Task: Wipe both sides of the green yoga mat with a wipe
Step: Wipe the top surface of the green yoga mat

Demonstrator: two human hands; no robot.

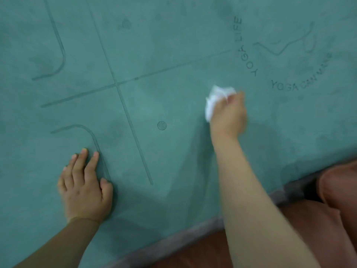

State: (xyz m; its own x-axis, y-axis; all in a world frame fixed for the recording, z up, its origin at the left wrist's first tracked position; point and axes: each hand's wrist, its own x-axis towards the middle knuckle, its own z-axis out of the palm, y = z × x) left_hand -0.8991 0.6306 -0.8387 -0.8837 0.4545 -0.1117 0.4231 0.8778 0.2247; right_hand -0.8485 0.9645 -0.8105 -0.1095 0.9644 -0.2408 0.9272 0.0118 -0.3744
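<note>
From my seat at the remote feed, the only part of the room I can make out is a strip of reddish-brown floor (pixel 195 254) along the bottom edge, smooth and faintly glossy, though I cannot tell what it is made of. At the lower right a fold of salmon-pink cloth (pixel 340 190) lies over it, blurred. The light is soft and even, throwing only dim, diffuse shadows; I see no walls, windows or furniture from here.
</note>
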